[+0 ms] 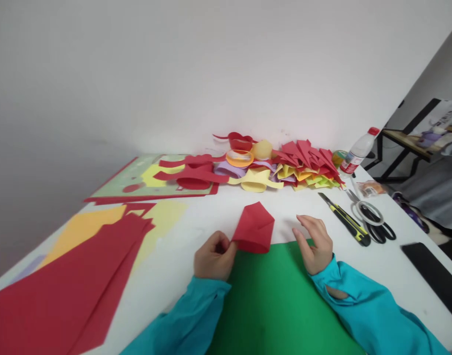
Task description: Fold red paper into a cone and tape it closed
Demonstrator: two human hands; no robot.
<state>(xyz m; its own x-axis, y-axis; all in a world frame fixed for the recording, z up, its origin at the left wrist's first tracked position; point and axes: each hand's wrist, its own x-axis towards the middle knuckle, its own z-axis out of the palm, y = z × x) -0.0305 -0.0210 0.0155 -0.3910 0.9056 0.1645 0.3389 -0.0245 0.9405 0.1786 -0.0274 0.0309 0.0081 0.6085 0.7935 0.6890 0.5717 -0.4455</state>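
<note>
My left hand (pixel 215 256) pinches the lower left corner of a folded piece of red paper (pixel 255 224), which has a pointed top and a curved lower edge. The folded paper is held over the far edge of a green sheet (pixel 273 301) in front of me. To the right, my right hand (pixel 315 245) is apart from the paper, its thumb and fingers spread with nothing between them.
Large red sheets (pixel 81 266) lie at left. Curled paper cut-outs (pixel 196 175) and a pile of folded red papers (pixel 307 155) stand by the wall. At right are a utility knife (pixel 346 219), scissors (pixel 377 230), a tape roll (pixel 360 213), a bottle (pixel 361 150) and a black flat object (pixel 434 276).
</note>
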